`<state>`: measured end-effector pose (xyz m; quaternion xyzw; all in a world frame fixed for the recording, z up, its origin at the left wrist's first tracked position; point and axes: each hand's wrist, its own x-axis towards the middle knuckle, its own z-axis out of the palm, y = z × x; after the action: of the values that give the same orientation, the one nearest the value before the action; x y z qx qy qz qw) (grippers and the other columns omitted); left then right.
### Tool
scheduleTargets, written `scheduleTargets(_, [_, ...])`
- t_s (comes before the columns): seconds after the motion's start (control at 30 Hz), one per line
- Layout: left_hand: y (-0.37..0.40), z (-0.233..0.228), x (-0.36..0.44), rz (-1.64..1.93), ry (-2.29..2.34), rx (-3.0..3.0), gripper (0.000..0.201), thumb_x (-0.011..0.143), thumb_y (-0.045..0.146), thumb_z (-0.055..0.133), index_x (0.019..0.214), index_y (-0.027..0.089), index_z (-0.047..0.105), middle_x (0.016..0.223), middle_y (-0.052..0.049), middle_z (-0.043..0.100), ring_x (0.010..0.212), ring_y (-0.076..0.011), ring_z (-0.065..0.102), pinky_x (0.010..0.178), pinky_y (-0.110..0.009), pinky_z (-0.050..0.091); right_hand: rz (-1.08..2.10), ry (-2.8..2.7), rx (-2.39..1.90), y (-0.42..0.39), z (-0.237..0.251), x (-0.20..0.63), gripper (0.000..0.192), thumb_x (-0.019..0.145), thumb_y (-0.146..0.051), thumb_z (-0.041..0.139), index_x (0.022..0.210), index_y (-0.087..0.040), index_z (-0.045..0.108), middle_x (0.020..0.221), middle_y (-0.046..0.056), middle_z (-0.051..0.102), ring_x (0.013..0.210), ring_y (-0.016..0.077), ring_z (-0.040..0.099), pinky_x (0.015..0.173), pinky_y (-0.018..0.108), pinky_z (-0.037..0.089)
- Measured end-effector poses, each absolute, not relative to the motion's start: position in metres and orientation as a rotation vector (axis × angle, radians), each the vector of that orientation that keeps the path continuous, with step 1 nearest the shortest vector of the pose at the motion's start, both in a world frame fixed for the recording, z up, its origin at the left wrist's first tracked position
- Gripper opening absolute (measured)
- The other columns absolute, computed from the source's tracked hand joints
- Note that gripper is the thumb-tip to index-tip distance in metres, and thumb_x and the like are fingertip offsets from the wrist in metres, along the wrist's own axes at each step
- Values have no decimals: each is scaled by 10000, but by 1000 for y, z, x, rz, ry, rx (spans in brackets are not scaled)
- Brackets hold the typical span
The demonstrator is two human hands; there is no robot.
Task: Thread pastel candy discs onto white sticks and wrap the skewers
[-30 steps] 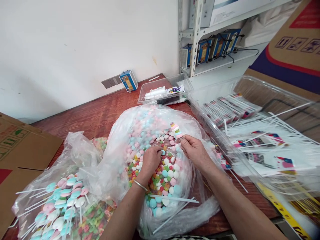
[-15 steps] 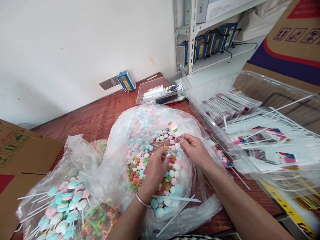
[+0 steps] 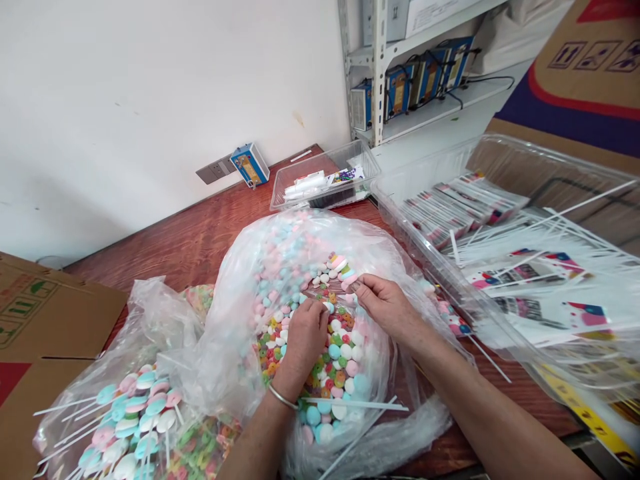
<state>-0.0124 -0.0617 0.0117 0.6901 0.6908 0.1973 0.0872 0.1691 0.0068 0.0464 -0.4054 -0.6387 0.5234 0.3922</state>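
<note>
My right hand [image 3: 384,308] pinches a short stick with a stack of pastel candy discs [image 3: 342,268] threaded on it, held over an open clear bag of loose candies [image 3: 260,267]. My left hand [image 3: 303,337], a metal bangle on its wrist, reaches into the pile of pink, blue, white and ring-shaped candies, its fingertips closed on a small white candy [image 3: 329,307] just below the stack. The two hands are almost touching. A few loose white sticks [image 3: 353,404] lie in the bag's front.
A second bag [image 3: 130,420] of finished candy sticks lies at the lower left. Clear trays of white sticks and printed wrappers [image 3: 505,240] stand on the right; a small tray [image 3: 325,183] sits behind. Cardboard boxes [image 3: 35,313] flank the wooden table; a shelf rises at the back.
My left hand moved right through the candies and up toward the stack, picking up a white candy. My right hand tilted the candy stack down toward it.
</note>
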Motion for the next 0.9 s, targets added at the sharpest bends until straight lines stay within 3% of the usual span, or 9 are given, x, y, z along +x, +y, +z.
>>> scheduleTargets(0.17, [-54,17,-14,682,2025,1768,177,840,141,547,974,226,626,845,-26,675,768,-193,604,718,-304,427,1342,-1637,-1026,6,47,168,243,908,-353,472,769,-209,611,692,-18,584,752,171,562,683,256,422])
scheduleTargets(0.4, [-49,20,-13,737,1953,1831,41,803,174,604,804,200,637,826,-25,654,777,-180,575,725,-297,409,1390,-1619,-1005,5,50,169,234,911,-339,474,811,-198,631,758,-18,624,739,156,565,678,247,424])
scheduleTargets(0.67, [-47,23,-8,708,1944,1779,65,832,194,565,774,195,595,740,0,614,677,-153,539,651,-268,379,1412,-1595,-968,2,53,168,244,899,-330,492,755,-187,626,707,-25,606,716,145,557,653,228,418])
scheduleTargets(0.77, [-41,22,-8,707,1953,1762,99,835,176,551,881,200,636,772,-6,635,696,-163,552,661,-275,398,1426,-1593,-951,3,53,167,245,898,-337,493,767,-183,631,730,-21,622,724,146,562,657,226,424])
scheduleTargets(0.9, [-33,20,-7,712,1834,1787,305,816,136,560,1083,235,669,866,-25,684,760,-185,589,717,-300,435,1421,-1599,-940,4,50,166,238,899,-330,484,794,-182,639,782,-13,647,746,149,570,679,232,439])
